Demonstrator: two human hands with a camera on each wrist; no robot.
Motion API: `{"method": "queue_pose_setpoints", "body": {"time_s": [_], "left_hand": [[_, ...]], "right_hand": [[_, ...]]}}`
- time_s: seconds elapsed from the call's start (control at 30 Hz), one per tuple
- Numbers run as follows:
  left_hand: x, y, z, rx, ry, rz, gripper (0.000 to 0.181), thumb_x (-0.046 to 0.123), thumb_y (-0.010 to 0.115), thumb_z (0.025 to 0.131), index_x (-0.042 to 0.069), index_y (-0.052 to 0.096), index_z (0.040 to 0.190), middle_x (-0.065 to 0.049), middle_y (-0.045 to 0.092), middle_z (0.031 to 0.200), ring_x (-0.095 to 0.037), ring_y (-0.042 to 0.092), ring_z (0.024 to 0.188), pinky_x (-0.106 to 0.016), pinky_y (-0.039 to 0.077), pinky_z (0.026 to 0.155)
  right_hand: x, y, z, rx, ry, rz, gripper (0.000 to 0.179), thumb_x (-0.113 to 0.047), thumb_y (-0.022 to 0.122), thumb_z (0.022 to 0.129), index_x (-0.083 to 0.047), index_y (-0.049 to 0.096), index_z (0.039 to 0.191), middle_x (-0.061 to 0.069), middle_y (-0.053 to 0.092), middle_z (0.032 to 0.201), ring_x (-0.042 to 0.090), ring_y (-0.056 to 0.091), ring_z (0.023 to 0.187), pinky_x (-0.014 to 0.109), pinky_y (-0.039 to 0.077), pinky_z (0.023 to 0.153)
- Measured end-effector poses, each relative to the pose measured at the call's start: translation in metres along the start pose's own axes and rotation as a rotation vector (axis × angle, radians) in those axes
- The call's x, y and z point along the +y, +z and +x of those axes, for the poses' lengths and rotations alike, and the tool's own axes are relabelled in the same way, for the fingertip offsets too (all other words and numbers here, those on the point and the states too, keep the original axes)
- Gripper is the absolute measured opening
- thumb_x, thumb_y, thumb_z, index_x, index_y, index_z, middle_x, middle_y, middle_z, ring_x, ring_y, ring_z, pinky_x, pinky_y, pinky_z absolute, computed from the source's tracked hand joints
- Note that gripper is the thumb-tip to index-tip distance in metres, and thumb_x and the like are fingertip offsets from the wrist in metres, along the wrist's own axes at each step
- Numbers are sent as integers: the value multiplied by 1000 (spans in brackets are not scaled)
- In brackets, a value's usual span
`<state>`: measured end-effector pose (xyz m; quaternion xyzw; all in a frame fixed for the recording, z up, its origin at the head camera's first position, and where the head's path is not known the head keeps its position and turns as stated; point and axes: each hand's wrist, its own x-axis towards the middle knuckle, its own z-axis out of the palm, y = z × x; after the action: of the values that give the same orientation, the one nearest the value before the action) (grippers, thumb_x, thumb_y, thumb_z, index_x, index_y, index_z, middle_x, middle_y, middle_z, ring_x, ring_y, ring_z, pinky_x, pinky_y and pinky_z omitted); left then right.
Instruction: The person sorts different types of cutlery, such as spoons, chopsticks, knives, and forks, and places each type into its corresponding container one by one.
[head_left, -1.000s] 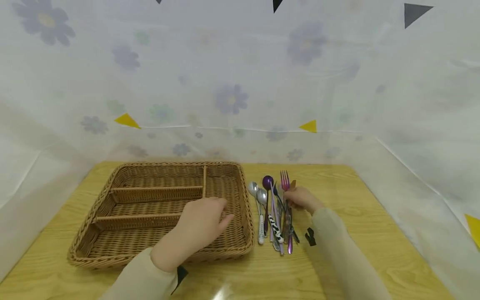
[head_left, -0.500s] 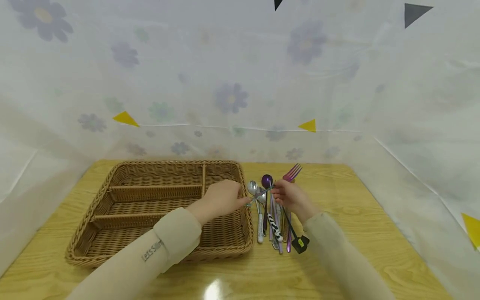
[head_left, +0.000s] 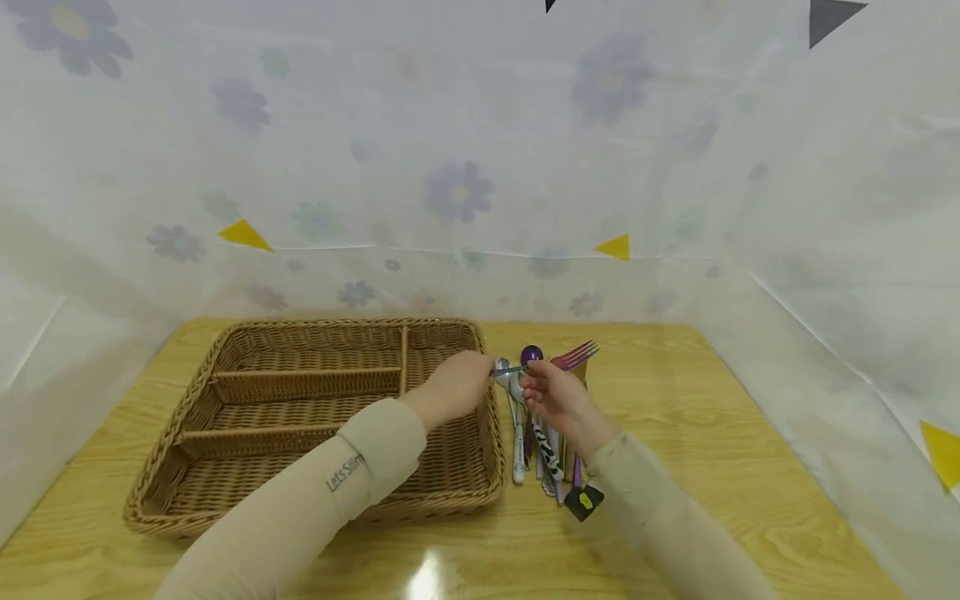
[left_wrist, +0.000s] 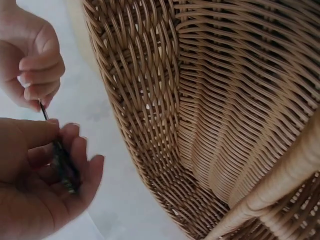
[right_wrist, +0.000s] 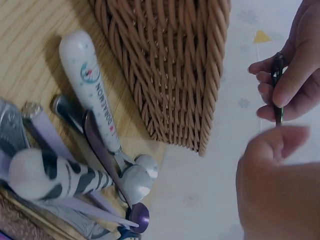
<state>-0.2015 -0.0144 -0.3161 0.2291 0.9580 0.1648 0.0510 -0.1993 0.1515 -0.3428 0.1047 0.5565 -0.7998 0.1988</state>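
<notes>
A thin, dark piece of cutlery with an ornate handle (left_wrist: 65,170) spans my two hands above the pile; its working end is hidden. My left hand (head_left: 453,387) holds the handle between thumb and fingers beside the basket's right rim. From the right, my right hand (head_left: 558,404) pinches the other end. Below lies mixed cutlery: a spoon with a white printed handle (right_wrist: 90,75), a cow-patterned handle (right_wrist: 55,175), a purple spoon (head_left: 532,355) and a purple fork (head_left: 577,356) whose tines point to the back right.
A woven basket (head_left: 315,375) with several compartments stands left of the pile on the wooden table (head_left: 697,433). White flowered sheeting (head_left: 405,167) encloses the back and sides. A small black block (head_left: 583,502) with a yellow mark shows under my right wrist.
My right hand has lifted the dark cutlery from the pile and moved left. My left hand has come right from over the basket and taken its handle. The purple fork has swung toward the right.
</notes>
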Motion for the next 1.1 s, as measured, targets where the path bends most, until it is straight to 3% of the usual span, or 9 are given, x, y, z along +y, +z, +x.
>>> {"method": "queue_pose_setpoints", "body": {"time_s": [0.17, 0.3, 0.53, 0.7, 0.93, 1.1], "left_hand": [[-11, -3, 1, -6, 22, -98, 13, 9, 54, 94, 2, 64, 98, -10, 66, 92, -16, 58, 75, -30, 46, 66], [-19, -9, 1, -31, 14, -134, 16, 11, 54, 95, 3, 64, 104, -10, 67, 98, -17, 61, 81, -31, 48, 71], [-37, -21, -5, -48, 28, -89, 21, 14, 53, 95, 4, 64, 111, -9, 67, 103, -18, 63, 91, -33, 51, 78], [-59, -34, -11, -51, 45, -65, 24, 12, 52, 96, 2, 63, 114, -12, 66, 107, -22, 63, 95, -35, 51, 81], [-100, -49, -22, -46, 77, -59, 25, 7, 52, 95, -2, 62, 116, -18, 65, 111, -28, 63, 97, -41, 51, 83], [-126, -55, -29, -65, 54, -52, 26, 6, 51, 95, -3, 60, 118, -20, 63, 112, -30, 62, 97, -43, 50, 83]], "right_hand": [[3, -2, 0, -148, 50, -150, 36, -26, 32, 102, -13, 56, 79, -6, 57, 60, 5, 49, 54, 18, 42, 55], [5, -2, -3, -225, 67, -258, 33, -27, 32, 102, -15, 54, 81, -7, 56, 62, 5, 49, 54, 19, 42, 56], [6, -3, -13, -268, 63, -405, 30, -30, 35, 101, -13, 55, 86, -7, 56, 65, 5, 48, 56, 19, 42, 56], [7, -12, -17, -290, 39, -485, 28, -30, 37, 100, -11, 56, 93, -9, 56, 66, 4, 48, 58, 20, 42, 58], [3, -27, -17, -291, 39, -489, 26, -28, 36, 101, -17, 56, 89, -10, 58, 66, 3, 49, 58, 20, 43, 60], [-1, -33, -20, -281, 47, -472, 26, -28, 36, 101, -14, 55, 90, -10, 57, 65, 3, 49, 57, 20, 42, 59]]}}
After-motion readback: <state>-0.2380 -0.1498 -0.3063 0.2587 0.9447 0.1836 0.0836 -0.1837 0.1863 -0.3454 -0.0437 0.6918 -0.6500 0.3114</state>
